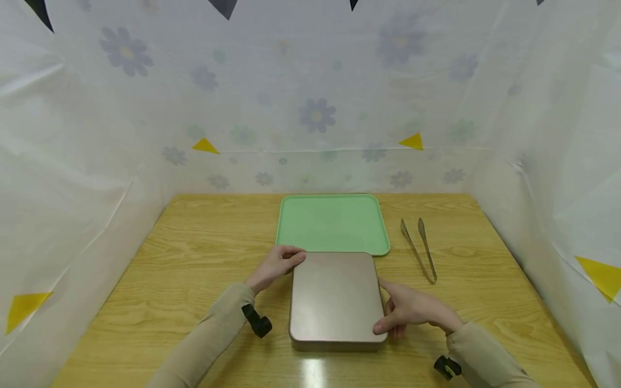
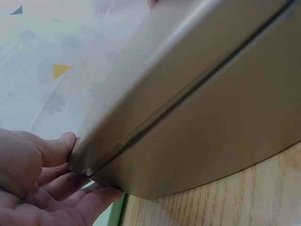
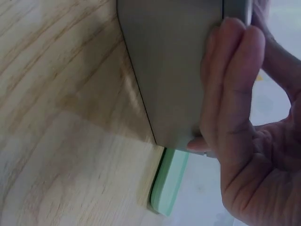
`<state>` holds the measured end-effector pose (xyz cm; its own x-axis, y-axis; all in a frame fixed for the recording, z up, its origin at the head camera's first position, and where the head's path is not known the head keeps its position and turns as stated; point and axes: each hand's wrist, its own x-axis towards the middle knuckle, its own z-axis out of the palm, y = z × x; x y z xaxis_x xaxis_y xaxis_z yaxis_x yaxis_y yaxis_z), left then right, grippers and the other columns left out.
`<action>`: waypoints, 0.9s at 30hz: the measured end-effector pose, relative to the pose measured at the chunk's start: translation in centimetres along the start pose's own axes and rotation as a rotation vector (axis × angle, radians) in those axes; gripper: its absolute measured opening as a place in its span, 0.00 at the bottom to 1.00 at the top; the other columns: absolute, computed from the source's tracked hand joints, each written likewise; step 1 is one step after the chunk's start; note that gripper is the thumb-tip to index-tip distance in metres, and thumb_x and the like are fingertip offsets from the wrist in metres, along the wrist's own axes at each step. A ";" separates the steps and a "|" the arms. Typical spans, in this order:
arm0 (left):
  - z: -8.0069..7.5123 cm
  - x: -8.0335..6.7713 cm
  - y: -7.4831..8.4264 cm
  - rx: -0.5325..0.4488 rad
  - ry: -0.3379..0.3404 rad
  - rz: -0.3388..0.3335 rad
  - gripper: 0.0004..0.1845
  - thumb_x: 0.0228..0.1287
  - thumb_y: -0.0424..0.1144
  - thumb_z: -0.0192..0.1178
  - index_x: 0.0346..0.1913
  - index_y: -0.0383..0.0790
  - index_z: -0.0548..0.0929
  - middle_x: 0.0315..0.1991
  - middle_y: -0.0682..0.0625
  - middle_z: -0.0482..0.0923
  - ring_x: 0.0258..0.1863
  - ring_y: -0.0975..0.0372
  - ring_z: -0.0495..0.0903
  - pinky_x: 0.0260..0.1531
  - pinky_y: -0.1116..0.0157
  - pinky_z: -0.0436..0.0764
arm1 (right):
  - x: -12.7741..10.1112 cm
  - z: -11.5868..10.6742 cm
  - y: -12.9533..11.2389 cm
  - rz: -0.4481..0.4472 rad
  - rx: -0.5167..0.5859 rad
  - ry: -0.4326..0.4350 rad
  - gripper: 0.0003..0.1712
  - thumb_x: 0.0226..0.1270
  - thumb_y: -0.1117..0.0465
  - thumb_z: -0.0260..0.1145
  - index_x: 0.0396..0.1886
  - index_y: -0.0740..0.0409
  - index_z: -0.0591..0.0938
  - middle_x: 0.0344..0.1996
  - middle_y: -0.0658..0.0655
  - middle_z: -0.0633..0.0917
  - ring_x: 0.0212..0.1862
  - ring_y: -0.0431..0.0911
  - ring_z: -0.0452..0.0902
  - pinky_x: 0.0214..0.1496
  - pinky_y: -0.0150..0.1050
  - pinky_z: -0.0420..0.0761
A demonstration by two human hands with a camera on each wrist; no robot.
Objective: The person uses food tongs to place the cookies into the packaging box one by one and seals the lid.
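A flat rectangular metal tin [image 1: 337, 296] with a closed-looking lid lies on the table, just in front of a green tray [image 1: 332, 221]. My left hand [image 1: 276, 269] grips the tin at its far left corner. In the left wrist view, the thumb lies at the lid's [image 2: 155, 77] edge and the fingers curl around the corner near the seam. On the right side, my right hand [image 1: 412, 310] holds the tin with the thumb on top by the near corner. The right wrist view shows several fingers along the tin's side wall [image 3: 164, 61]. What the tin contains is hidden.
Metal tongs [image 1: 422, 250] lie spread on the wooden table [image 1: 204, 248], right of the tray. White sheeting [image 1: 310, 81] with flower prints stands behind the table, and plain sheeting borders both sides. Yellow triangles [image 1: 206, 145] mark the sheeting.
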<state>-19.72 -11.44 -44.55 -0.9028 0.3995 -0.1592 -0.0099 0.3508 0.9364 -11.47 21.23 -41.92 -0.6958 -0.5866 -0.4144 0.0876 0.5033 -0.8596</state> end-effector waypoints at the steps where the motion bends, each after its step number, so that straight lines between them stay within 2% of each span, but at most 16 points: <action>1: 0.0 0.0 0.0 -0.004 -0.002 -0.003 0.19 0.76 0.39 0.54 0.61 0.29 0.80 0.58 0.35 0.82 0.48 0.63 0.79 0.46 0.68 0.81 | 0.0 0.0 -0.1 0.003 0.004 0.001 0.71 0.55 0.59 0.78 0.81 0.65 0.35 0.17 0.57 0.84 0.17 0.44 0.80 0.24 0.58 0.88; 7: -0.2 -0.1 0.3 -0.009 -0.012 -0.005 0.19 0.77 0.38 0.53 0.60 0.28 0.80 0.56 0.33 0.82 0.39 0.66 0.75 0.38 0.69 0.78 | 0.0 0.2 -0.4 0.024 0.014 0.011 0.70 0.55 0.61 0.78 0.80 0.67 0.36 0.17 0.56 0.83 0.16 0.42 0.79 0.24 0.56 0.88; 11: -0.1 -0.1 0.5 -0.010 0.002 -0.025 0.18 0.76 0.37 0.54 0.59 0.28 0.81 0.54 0.35 0.84 0.37 0.67 0.74 0.37 0.71 0.77 | 0.1 0.3 -0.5 0.033 0.007 0.019 0.70 0.54 0.61 0.79 0.80 0.69 0.36 0.16 0.55 0.83 0.16 0.42 0.79 0.24 0.55 0.88; 15: 0.0 0.3 0.6 -0.012 0.030 -0.048 0.17 0.76 0.37 0.54 0.56 0.28 0.84 0.41 0.46 0.85 0.35 0.68 0.73 0.34 0.73 0.77 | 0.1 0.3 -0.6 0.044 -0.001 0.027 0.70 0.54 0.61 0.79 0.79 0.72 0.36 0.16 0.55 0.83 0.16 0.42 0.79 0.25 0.55 0.88; 17: 0.1 0.4 0.6 -0.017 0.038 -0.056 0.16 0.76 0.36 0.54 0.54 0.28 0.84 0.33 0.51 0.81 0.32 0.66 0.71 0.32 0.73 0.76 | 0.1 0.2 -0.6 0.050 -0.004 0.031 0.70 0.54 0.60 0.79 0.79 0.72 0.36 0.16 0.55 0.82 0.16 0.42 0.79 0.25 0.56 0.88; 19: 0.1 0.6 0.6 -0.017 0.037 -0.057 0.16 0.76 0.36 0.54 0.54 0.28 0.85 0.29 0.55 0.77 0.31 0.65 0.70 0.31 0.73 0.74 | 0.1 0.2 -0.6 0.054 -0.008 0.034 0.71 0.54 0.60 0.79 0.79 0.73 0.36 0.16 0.55 0.82 0.16 0.42 0.79 0.25 0.57 0.88; 27: 0.1 0.7 0.1 -0.031 0.027 -0.039 0.16 0.76 0.34 0.53 0.55 0.26 0.84 0.28 0.57 0.78 0.28 0.66 0.67 0.28 0.75 0.71 | 0.1 0.2 -0.5 0.049 0.006 0.026 0.68 0.55 0.61 0.78 0.80 0.70 0.39 0.17 0.56 0.83 0.16 0.42 0.79 0.22 0.50 0.88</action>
<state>-20.28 -11.05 -44.59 -0.9128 0.3626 -0.1878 -0.0583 0.3394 0.9388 -11.39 20.79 -41.61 -0.7089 -0.5448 -0.4480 0.1263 0.5269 -0.8405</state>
